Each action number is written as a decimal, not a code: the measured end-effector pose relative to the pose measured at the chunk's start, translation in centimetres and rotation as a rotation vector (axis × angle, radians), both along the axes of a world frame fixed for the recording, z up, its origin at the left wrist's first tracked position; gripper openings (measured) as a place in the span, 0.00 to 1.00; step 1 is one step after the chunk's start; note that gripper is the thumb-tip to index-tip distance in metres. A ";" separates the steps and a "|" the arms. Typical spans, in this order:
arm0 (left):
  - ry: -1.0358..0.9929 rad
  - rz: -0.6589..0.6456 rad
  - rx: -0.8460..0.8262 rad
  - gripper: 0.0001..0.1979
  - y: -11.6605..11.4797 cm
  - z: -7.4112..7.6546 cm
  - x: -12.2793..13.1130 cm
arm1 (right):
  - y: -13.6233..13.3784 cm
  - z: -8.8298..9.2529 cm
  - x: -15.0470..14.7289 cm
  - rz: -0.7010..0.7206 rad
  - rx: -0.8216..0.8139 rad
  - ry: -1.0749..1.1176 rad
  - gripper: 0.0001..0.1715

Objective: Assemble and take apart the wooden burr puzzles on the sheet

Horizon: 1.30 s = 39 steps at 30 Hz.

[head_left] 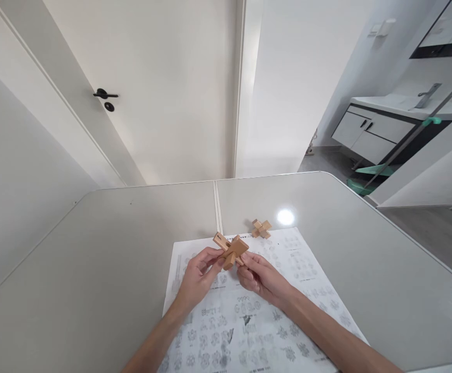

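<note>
Between my two hands is a wooden burr puzzle [237,248], its notched pieces crossing one another, held above the printed sheet. My left hand [200,274] pinches it from the left, thumb below and fingers behind. From the right, my right hand [263,277] grips the lower right end of a piece with thumb and fingers, the other fingers curled. One piece sticks out to the upper left with a dark mark on its end. A second, smaller wooden burr puzzle [262,228] rests at the far edge of the sheet, apart from both hands.
A large paper sheet [245,331] printed with puzzle diagrams lies on the grey table [94,269], which has a seam down its middle. Beyond the table stand a door with a black handle [105,96] and, at right, a sink cabinet [373,129].
</note>
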<state>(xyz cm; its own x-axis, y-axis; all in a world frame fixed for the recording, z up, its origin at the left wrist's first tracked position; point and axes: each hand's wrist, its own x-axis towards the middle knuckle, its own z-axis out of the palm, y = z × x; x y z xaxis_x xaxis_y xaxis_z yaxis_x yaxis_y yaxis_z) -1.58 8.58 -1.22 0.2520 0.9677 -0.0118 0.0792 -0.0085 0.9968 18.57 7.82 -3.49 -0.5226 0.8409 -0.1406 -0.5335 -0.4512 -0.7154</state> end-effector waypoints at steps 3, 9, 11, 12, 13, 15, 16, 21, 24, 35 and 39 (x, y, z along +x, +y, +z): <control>0.001 -0.029 0.017 0.16 -0.1 0.4 0.0 | 0.1 -0.2 0.1 -0.029 -0.019 0.002 0.22; 0.006 -0.070 0.048 0.14 -0.2 1.3 0.1 | 0.5 0.1 0.2 -0.111 -0.035 0.042 0.20; 0.001 -0.066 0.051 0.14 -0.2 1.5 -0.1 | 0.7 0.2 0.1 -0.145 -0.046 0.043 0.21; -0.004 -0.061 0.055 0.15 -0.2 1.5 -0.2 | 0.8 0.2 0.1 -0.166 -0.054 0.038 0.22; -0.008 -0.048 0.063 0.15 -0.1 1.4 -0.3 | 0.9 0.2 0.2 -0.189 -0.060 0.032 0.23; 0.002 0.030 0.089 0.15 0.2 1.1 -0.6 | 1.1 0.0 0.2 -0.225 -0.060 0.016 0.23; 0.026 0.100 0.107 0.16 0.4 0.8 -0.8 | 1.2 0.0 0.3 -0.236 -0.055 0.006 0.23; 0.361 0.429 0.157 0.16 1.8 -1.0 -2.0 | 1.1 0.0 0.6 -0.214 -0.007 -0.053 0.23; 0.668 0.461 0.326 0.12 2.1 -1.6 -2.6 | 0.9 0.3 0.6 -0.193 0.023 -0.071 0.22; 1.016 0.480 0.583 0.12 2.1 -1.8 -3.0 | 0.5 0.6 0.3 -0.124 0.167 -0.196 0.25; 0.742 0.494 0.568 0.11 1.8 -1.2 -2.4 | 0.5 0.2 0.2 -0.104 0.241 -0.265 0.25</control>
<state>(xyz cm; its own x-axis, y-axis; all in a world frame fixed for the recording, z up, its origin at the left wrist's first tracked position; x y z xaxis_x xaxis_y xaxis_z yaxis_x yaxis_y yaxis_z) -4.02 10.41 -2.40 -0.0565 0.8726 0.4851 0.7893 -0.2585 0.5570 18.81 8.28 -3.33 -0.4048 0.9130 -0.0509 -0.3493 -0.2058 -0.9141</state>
